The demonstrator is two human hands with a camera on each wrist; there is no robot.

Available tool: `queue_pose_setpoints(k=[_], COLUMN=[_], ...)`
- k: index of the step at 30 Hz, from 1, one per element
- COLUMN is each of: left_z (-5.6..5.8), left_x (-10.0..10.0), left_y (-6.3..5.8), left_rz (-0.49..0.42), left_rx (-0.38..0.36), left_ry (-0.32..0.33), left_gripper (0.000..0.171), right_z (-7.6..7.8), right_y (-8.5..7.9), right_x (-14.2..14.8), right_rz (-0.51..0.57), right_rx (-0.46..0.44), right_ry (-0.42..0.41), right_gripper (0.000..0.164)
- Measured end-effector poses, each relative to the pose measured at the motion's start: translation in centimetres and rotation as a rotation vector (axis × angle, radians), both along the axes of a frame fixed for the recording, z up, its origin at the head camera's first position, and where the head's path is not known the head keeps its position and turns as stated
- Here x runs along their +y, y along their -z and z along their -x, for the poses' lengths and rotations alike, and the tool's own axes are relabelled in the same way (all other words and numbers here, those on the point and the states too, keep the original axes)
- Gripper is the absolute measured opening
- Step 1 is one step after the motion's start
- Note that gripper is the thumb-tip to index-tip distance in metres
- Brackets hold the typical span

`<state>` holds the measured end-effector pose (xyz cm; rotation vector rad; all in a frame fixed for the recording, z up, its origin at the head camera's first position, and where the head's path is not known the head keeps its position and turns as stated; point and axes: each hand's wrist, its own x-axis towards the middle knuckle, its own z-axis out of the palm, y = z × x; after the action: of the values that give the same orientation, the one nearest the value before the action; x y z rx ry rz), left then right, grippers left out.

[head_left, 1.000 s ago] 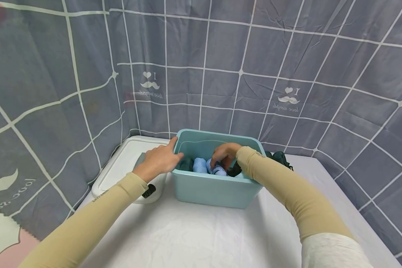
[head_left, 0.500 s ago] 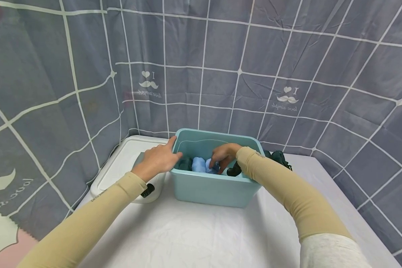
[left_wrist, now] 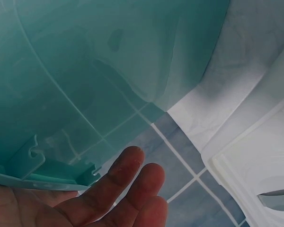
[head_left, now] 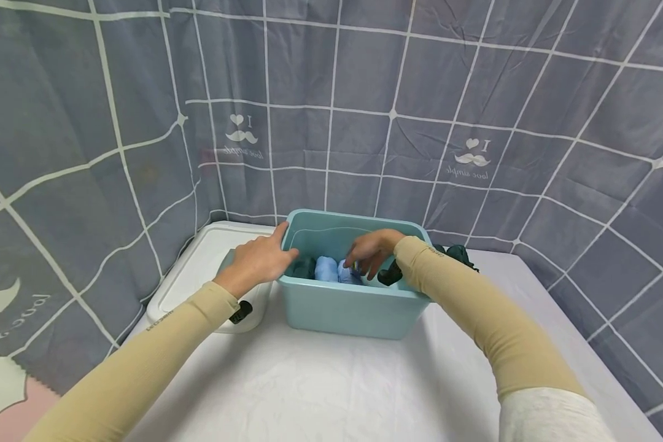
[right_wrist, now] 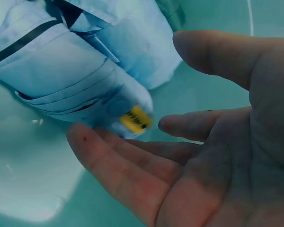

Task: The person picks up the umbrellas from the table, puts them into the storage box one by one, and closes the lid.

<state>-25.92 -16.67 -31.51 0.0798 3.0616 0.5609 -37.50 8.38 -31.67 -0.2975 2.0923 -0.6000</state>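
A teal plastic bin [head_left: 353, 307] stands on the white-covered table. My left hand [head_left: 259, 261] rests on its left rim, thumb inside; in the left wrist view the outer fingers [left_wrist: 125, 189] extend loosely outside the wall. Along the bin's floor lie a dark green bundle [head_left: 302, 267], a light blue cloth bundle [head_left: 326, 269] and a second rolled light blue bundle [head_left: 349, 273] with a yellow label. My right hand [head_left: 371, 250] is inside the bin beside this second bundle. Its fingers are spread, with fingertips right at the bundle's labelled end in the right wrist view.
A white lidded box [head_left: 210, 242] with a grey clip stands left of the bin. Another dark green bundle [head_left: 461, 255] lies on the table behind the bin's right side. Grey checked curtains [head_left: 364, 123] hang close behind and at both sides.
My right hand's fingers have drawn back slightly from the second light blue bundle and loosened, and the bundle lies against its neighbour. The left hand keeps its place on the rim.
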Motion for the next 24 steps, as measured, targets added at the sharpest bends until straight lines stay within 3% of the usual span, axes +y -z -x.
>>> queue_pose_setpoints(k=[5, 13, 24], left_z=[0.0, 0.2, 0.1], left_x=[0.0, 0.0, 0.3], left_y=[-0.1, 0.0, 0.2], left_rz=[-0.001, -0.001, 0.005], left_rx=[0.003, -0.007, 0.011], left_ry=[0.008, 0.014, 0.017], left_gripper=[0.077, 0.078, 0.078], right_z=[-0.4, -1.4, -4.0], right_y=[-1.4, -3.6, -6.2], right_x=[0.7, 1.9, 4.7], right_rz=[0.014, 0.065, 0.100], right_rx=[0.059, 0.151, 0.309], right_ry=[-0.013, -0.051, -0.106], right_gripper=[0.071, 0.066, 0.061])
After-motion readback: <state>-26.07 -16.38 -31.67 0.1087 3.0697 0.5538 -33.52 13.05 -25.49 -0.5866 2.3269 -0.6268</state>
